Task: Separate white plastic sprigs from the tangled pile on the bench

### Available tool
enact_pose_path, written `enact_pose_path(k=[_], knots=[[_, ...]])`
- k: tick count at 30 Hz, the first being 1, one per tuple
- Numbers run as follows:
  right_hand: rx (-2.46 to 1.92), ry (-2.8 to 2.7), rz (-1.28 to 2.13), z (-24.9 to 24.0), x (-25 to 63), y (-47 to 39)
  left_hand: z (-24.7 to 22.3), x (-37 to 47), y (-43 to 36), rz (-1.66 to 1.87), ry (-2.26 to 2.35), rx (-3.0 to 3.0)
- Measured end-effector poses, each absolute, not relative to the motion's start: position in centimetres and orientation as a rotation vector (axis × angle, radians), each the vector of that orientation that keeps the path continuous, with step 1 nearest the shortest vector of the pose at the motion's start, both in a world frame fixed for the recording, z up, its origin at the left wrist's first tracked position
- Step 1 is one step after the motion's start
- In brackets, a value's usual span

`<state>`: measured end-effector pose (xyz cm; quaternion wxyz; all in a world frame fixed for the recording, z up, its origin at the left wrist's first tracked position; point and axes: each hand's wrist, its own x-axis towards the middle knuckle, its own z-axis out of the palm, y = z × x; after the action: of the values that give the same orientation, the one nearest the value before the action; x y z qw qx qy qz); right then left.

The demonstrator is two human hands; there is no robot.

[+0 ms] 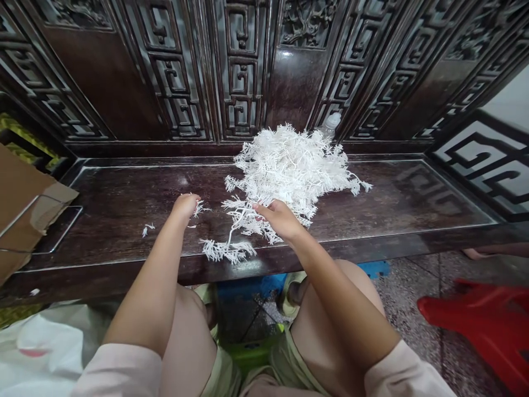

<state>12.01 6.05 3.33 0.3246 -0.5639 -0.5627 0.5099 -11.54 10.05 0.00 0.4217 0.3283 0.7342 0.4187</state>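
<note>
A big heap of white branched plastic sprigs (293, 160) lies on the dark wooden bench (384, 204). At the heap's near left edge, my right hand (279, 216) pinches a white sprig (233, 223) by its stem. One feathery end of that sprig hangs over the bench's front edge. My left hand (187, 207) is closed a short way to the left, with small white bits (200, 208) showing at its fingertips. What else its fingers hold is hidden. A loose white scrap (147, 229) lies further left on the bench.
Behind the bench rises a carved wooden back (295, 88), with a clear bottle (330, 124) beside the heap. A cardboard box (25, 204) and a metal wire frame (66, 231) stand at left. A red plastic stool (475, 320) is on the floor at right; a white bag (45, 347) lies lower left.
</note>
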Motion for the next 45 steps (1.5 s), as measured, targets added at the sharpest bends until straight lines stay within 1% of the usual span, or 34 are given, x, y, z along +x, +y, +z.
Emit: enact_pose_path(k=[5, 9, 13, 15, 17, 20, 22, 25, 28, 38, 40, 45], knots=[[-1.364, -1.498, 1.372, 3.4, 12.1, 6.3, -1.3, -14.1, 10.7, 1.064, 1.962, 0.810], [-1.366, -1.511, 1.388, 3.6, 11.9, 6.2, -0.5, -13.7, 10.8, 1.106, 1.943, 0.904], [-1.395, -1.527, 1.400, 3.9, 11.7, 6.1, 2.7, -10.0, 9.1, 1.003, 1.745, 1.273], [-1.383, -1.544, 1.390, 3.9, 11.6, 6.1, 4.5, -7.5, 7.4, 0.857, 1.483, 1.452], [-1.333, -1.567, 1.403, 3.8, 11.7, 6.1, 5.9, -5.1, 5.6, 0.740, 1.348, 1.582], [-1.265, -1.562, 1.453, 3.6, 12.0, 6.1, 6.6, -2.8, 3.7, 0.744, 1.385, 1.773], [-1.300, -1.551, 1.443, 3.5, 12.2, 6.1, 6.5, -2.3, 3.2, 0.775, 1.432, 1.854], [-1.367, -1.495, 1.429, 3.6, 12.5, 6.1, 6.5, -2.3, 3.2, 0.753, 1.406, 1.868], [-1.324, -1.430, 1.435, 4.0, 12.5, 6.1, 6.6, -2.6, 3.4, 0.744, 1.379, 1.842], [-1.183, -1.541, 1.416, 4.8, 12.4, 5.9, 6.2, -2.7, 3.8, 0.963, 1.449, 1.642], [-1.192, -1.595, 1.369, 4.8, 12.4, 5.8, 6.3, -2.7, 3.8, 0.991, 1.464, 1.652], [-1.264, -1.738, 1.204, 5.1, 12.5, 5.5, 6.1, -2.5, 3.8, 0.931, 1.476, 1.643]])
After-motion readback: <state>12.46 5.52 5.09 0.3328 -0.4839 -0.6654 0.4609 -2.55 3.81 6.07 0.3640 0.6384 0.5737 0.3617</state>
